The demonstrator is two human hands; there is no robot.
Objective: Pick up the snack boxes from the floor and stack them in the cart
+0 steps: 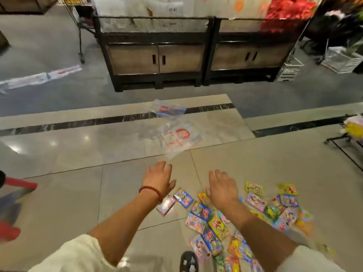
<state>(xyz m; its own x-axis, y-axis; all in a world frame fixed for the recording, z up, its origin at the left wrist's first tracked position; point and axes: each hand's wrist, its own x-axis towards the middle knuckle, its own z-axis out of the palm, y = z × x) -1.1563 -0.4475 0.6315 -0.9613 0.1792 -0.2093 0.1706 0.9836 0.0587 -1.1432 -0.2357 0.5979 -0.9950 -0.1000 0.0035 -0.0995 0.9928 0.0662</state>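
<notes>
On the tiled floor lie scattered snack boxes; both hands' fingers spread, empty.

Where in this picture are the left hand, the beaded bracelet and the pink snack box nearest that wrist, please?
left hand (159,178): head view, back of the hand.
beaded bracelet (152,190): head view, beads across the wrist.
pink snack box (166,205): head view, its top face.

This is a shop, most likely a supermarket aisle. Far across the polished grey tiled floor stand two black-framed display bins with mesh tops and wooden cupboard doors, heaped at the right with red packaged goods. Wire baskets sit far right, and small colourful snack boxes lie scattered near.
</notes>
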